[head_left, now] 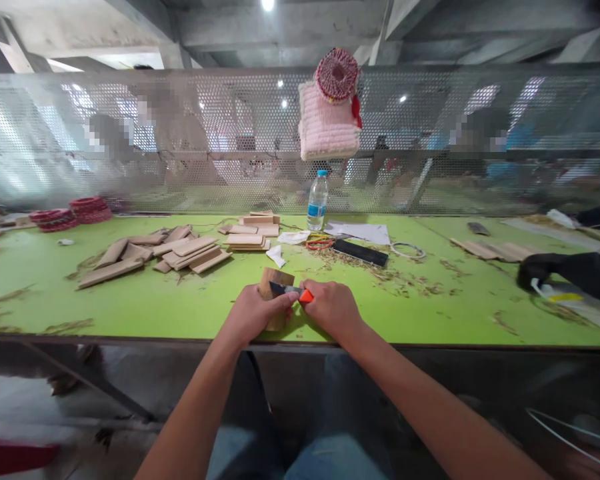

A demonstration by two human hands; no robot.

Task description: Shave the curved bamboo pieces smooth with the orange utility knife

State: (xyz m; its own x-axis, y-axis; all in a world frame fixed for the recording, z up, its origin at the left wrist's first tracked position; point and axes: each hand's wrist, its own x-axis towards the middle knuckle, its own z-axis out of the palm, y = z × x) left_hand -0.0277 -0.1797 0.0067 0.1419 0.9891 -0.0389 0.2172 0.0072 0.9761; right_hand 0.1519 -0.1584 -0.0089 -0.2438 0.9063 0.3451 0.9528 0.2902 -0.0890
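Near the front edge of the green table, my left hand (253, 310) is closed around a short, curved piece of wood or bamboo (275, 321). My right hand (330, 305) grips a knife (306, 295) with an orange handle. Its dark blade points left and lies across the wooden piece. The left thumb reaches over to the blade, close to the orange part. Most of the knife's handle is hidden inside my right fist.
Several flat wooden slats (190, 250) lie in a loose pile to the left, with a stack (250, 241) behind my hands. A water bottle (317, 203), a black phone-like slab (360, 253) and shavings (405, 283) are further back. A perforated screen (220, 140) closes the table's far side.
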